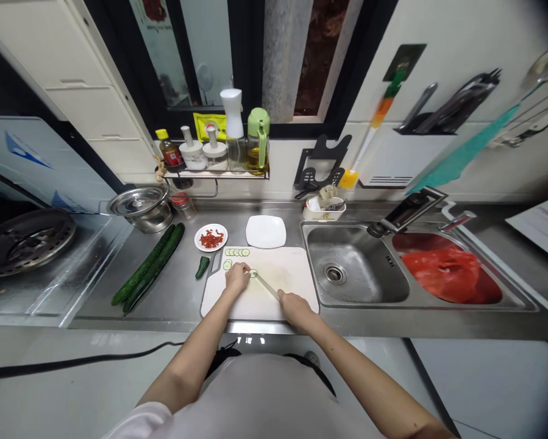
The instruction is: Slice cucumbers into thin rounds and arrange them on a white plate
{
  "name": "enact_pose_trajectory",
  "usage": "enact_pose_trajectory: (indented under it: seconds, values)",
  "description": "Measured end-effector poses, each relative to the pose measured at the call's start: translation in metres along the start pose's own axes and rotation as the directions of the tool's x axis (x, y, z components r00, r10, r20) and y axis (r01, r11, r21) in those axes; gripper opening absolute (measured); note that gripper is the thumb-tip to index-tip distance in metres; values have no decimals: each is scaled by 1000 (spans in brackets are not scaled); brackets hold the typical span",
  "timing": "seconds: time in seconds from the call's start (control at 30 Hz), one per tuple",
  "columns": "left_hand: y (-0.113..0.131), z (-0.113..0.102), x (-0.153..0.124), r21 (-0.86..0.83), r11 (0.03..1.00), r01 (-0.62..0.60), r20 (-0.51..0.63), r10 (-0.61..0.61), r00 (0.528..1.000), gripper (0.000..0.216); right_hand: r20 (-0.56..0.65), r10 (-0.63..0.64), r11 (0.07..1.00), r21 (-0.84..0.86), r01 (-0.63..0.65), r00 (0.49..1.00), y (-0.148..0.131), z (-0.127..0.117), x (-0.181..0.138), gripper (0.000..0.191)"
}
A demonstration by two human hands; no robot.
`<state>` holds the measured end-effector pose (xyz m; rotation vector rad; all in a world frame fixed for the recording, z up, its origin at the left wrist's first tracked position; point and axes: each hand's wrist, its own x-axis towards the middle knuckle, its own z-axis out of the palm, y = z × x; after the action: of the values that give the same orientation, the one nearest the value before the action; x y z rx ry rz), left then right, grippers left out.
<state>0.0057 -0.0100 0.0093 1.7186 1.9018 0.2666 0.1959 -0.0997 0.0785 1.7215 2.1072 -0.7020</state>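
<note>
My right hand [296, 308] is wrapped around the handle of a knife [268, 286], its blade pointing up and left across the white cutting board [296, 268]. Closed fingers of my left hand [238, 278] pinch a cucumber slice [254, 274] at the blade's tip. A row of cucumber slices [237, 252] lies along the board's upper left, with more slices [227, 264] just below, beside my left hand. Left of the board rests a short cucumber end piece [202, 267].
Two whole cucumbers [150, 265] lie at left, near a lidded steel pot [142, 207]. Behind the board stand a plate of chopped red pieces [211, 238] and a white plate [265, 231]. To the right is a double sink [356, 300] with a red plastic bag [442, 274].
</note>
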Motion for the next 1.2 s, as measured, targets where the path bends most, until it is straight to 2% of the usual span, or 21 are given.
enact_pose_trajectory:
  seconds: [0.67, 0.97, 1.2]
  values:
    - [4, -1, 0, 22, 999, 35, 31, -36, 999, 18, -20, 0, 1000, 0, 0, 1000, -6, -5, 8, 33]
    - [11, 5, 2, 9, 995, 97, 39, -97, 994, 19, -22, 2, 1000, 21, -1, 1000, -5, -1, 9, 31]
    - [9, 6, 6, -7, 995, 103, 36, -103, 994, 26, -24, -5, 1000, 22, 5, 1000, -1, 2, 3, 34]
